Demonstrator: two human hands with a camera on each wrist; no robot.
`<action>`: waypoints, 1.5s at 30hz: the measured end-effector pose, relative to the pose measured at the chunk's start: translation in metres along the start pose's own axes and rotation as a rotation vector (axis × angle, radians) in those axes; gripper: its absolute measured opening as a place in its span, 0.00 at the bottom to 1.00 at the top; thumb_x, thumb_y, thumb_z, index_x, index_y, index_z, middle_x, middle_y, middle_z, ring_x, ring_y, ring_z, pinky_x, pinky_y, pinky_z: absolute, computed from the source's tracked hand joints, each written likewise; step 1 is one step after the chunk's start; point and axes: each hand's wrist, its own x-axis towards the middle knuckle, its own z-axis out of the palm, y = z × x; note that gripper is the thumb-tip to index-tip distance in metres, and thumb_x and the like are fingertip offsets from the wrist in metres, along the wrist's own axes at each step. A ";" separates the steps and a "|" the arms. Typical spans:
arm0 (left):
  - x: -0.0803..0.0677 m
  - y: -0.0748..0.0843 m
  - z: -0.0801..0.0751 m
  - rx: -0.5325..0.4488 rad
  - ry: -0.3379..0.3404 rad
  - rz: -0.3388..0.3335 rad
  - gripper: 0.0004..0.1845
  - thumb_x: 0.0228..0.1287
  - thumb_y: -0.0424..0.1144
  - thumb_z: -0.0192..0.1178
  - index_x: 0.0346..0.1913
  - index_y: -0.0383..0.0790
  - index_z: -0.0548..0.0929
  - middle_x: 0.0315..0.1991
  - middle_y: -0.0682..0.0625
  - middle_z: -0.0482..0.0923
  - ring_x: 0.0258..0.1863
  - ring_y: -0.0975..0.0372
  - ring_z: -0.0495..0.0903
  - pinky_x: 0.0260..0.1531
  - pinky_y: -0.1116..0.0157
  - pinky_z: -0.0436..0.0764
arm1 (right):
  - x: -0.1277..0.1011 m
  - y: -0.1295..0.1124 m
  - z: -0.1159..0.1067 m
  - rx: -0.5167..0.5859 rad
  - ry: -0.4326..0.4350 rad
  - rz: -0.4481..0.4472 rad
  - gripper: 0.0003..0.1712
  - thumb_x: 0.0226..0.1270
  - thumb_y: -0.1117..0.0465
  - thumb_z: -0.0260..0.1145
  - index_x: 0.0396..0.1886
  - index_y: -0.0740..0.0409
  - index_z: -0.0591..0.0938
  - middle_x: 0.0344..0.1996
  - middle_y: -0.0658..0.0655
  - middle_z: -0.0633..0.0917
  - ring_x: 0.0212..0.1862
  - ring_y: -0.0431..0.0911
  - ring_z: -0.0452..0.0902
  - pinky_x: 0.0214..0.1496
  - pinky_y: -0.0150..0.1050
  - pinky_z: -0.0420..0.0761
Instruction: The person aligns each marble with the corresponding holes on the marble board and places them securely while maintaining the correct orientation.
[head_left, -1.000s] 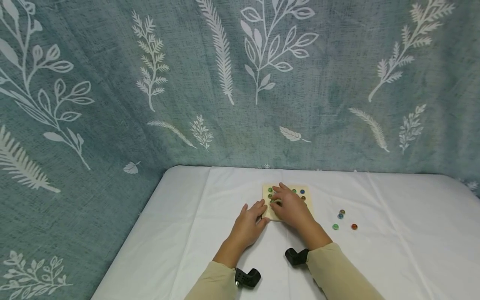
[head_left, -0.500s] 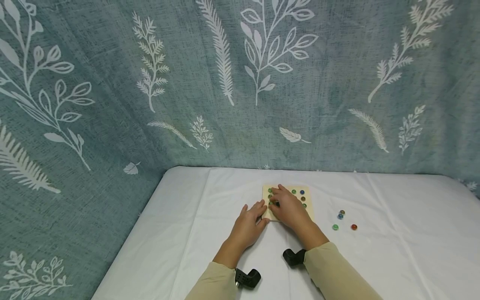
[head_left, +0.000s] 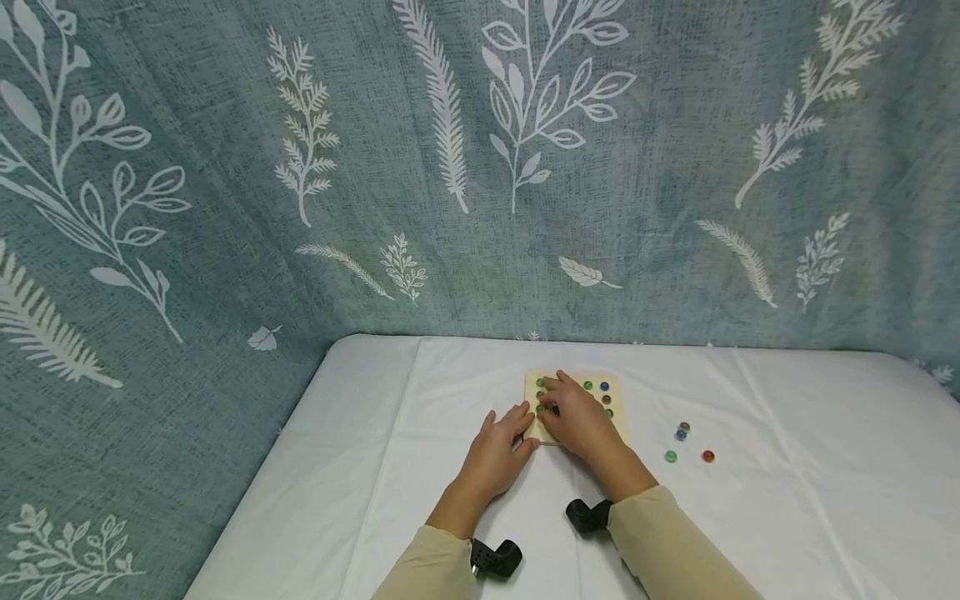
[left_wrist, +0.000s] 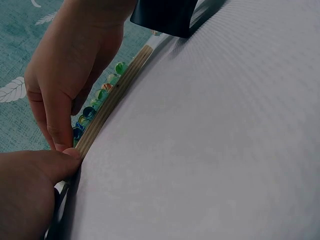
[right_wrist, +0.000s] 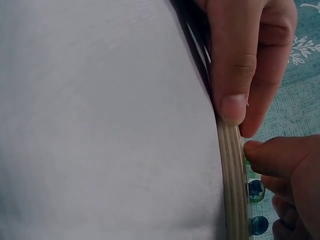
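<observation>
A pale wooden board (head_left: pixel 618 402) with rows of glass marbles lies on the white table. My left hand (head_left: pixel 495 450) holds its near left corner, thumb on the front edge and fingers along the left side. In the right wrist view the left thumb (right_wrist: pixel 233 107) presses against the board's layered edge (right_wrist: pixel 233 185). My right hand (head_left: pixel 581 418) is over the board, thumb and forefinger together at the left rows, pinching what seems a marble, mostly hidden by the fingers. A green marble (head_left: pixel 540 382) and a blue marble (head_left: pixel 604 387) sit in the back row.
Right of the board lie several loose marbles, among them a red one (head_left: pixel 708 456), a light green one (head_left: pixel 671 456) and a blue one (head_left: pixel 681 435). A teal leaf-patterned cloth (head_left: pixel 450 250) hangs behind the white-covered table (head_left: pixel 750 517). Black wrist cameras (head_left: pixel 588 517) jut inward below both hands.
My right hand has shifted slightly toward me and to the left, its fingertips lowering onto the board's left rows. The left hand stays in place.
</observation>
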 end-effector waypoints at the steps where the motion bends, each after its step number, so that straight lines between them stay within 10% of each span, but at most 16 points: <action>1: 0.000 0.000 0.000 0.003 0.002 0.002 0.27 0.71 0.47 0.58 0.69 0.41 0.73 0.73 0.53 0.65 0.72 0.60 0.65 0.77 0.51 0.55 | -0.001 0.000 -0.001 0.001 0.000 0.000 0.17 0.65 0.58 0.70 0.51 0.60 0.86 0.71 0.59 0.71 0.77 0.58 0.54 0.72 0.60 0.67; 14: 0.001 0.003 0.003 0.012 0.012 -0.025 0.27 0.70 0.47 0.60 0.68 0.42 0.74 0.73 0.54 0.65 0.72 0.62 0.65 0.77 0.53 0.54 | -0.014 0.014 -0.029 0.074 0.050 0.043 0.18 0.68 0.57 0.67 0.53 0.62 0.85 0.71 0.59 0.70 0.77 0.57 0.53 0.73 0.63 0.62; 30: 0.001 0.004 0.003 -0.018 0.021 -0.071 0.27 0.69 0.46 0.61 0.69 0.44 0.74 0.73 0.55 0.64 0.73 0.62 0.64 0.78 0.55 0.52 | -0.068 0.095 -0.094 0.093 0.136 0.187 0.29 0.72 0.47 0.62 0.61 0.65 0.78 0.74 0.64 0.64 0.75 0.65 0.53 0.68 0.69 0.62; 45: 0.000 0.006 0.004 -0.040 0.024 -0.096 0.27 0.68 0.47 0.62 0.68 0.45 0.74 0.73 0.56 0.64 0.73 0.64 0.63 0.78 0.56 0.51 | -0.095 0.140 -0.094 0.218 0.138 0.290 0.30 0.73 0.44 0.59 0.59 0.64 0.80 0.73 0.63 0.65 0.75 0.66 0.51 0.68 0.69 0.60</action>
